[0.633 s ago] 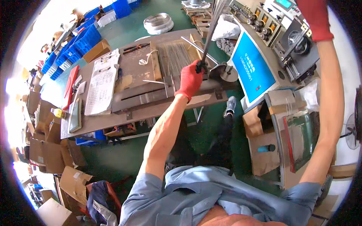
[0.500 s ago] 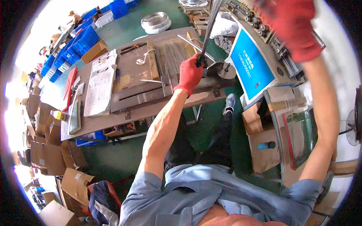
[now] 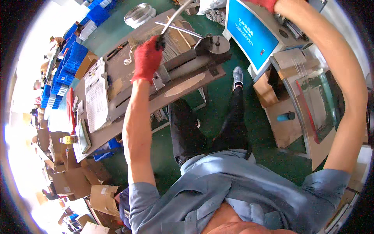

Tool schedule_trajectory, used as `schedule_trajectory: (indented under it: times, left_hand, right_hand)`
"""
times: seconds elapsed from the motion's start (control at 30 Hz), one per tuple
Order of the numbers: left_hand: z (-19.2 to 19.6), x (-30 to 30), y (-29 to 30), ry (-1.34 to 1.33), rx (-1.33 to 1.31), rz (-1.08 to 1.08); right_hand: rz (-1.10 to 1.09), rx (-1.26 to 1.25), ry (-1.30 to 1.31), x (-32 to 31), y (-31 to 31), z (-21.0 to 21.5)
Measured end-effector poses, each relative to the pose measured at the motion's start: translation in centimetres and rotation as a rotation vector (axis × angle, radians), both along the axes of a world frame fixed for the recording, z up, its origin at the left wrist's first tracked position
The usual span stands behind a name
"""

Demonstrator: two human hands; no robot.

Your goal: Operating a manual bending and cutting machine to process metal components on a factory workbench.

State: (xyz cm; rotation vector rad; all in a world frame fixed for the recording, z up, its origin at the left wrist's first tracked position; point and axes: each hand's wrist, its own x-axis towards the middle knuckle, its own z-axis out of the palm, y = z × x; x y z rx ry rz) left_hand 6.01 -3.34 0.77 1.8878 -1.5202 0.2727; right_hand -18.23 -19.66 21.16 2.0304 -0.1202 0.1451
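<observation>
My left hand point(image 3: 148, 59), in a red glove, is closed around the lower end of a bundle of thin metal wires point(image 3: 174, 20). From my fist the bundle slants up to the right and leaves the picture at the top. My right hand point(image 3: 267, 4), gloved in red too, is cut off by the upper edge above the blue-fronted machine point(image 3: 253, 37); its fingers are hidden. Beneath the held bundle, more thin straight wires point(image 3: 169, 51) lie on the brown worktable point(image 3: 119, 91). A round metal bending fixture point(image 3: 219, 46) sits at the table's right corner.
Papers on a clipboard point(image 3: 96, 101) lie on the table's left part. A coil of wire point(image 3: 139, 15) rests on the floor behind it. At the right stands an open cardboard box point(image 3: 280, 126) beside a framed panel. Blue crates point(image 3: 70, 64) are stacked at far left.
My left hand has moved left with the wire bundle, which now leans further right. My right hand has moved up and left, mostly out of the picture. The whole view has turned and shifted.
</observation>
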Motion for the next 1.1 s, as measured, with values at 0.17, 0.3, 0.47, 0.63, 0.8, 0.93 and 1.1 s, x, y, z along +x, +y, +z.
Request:
schedule_trajectory:
  times: [0.17,0.3,0.47,0.63,0.8,0.93,1.1]
  left_hand:
    - [1.4,4.7,5.1,-0.18,0.37,0.104]
    - [2.3,1.5,3.4,-0.134,0.535,-0.183]
    - [3.4,0.6,5.7,-0.173,0.735,-0.251]
    - [2.7,0.8,5.2,-0.168,0.961,-0.307]
    - [0.2,0.5,3.3,-0.271,1.109,-0.333]
    - [-0.5,-3.9,1.6,-0.33,0.838,-0.167]
    - [-4.6,-5.0,-0.9,-0.305,0.596,0.088]
  right_hand:
    - [0.295,0.381,-0.17,2.1,-4.7,-2.3]
    - [-0.014,0.553,-0.121,-0.4,-9.9,-7.4]
    - [-0.155,0.829,-0.022,1.7,-9.1,-14.4]
    - [-0.155,0.956,-0.01,2.3,-9.6,-19.1]
    - [-0.223,1.08,0.012,0.9,-10.2,-21.7]
    - [-0.245,1.112,-0.082,-1.6,-11.2,-23.6]
    - [-0.241,1.117,-0.119,-1.3,-11.8,-24.6]
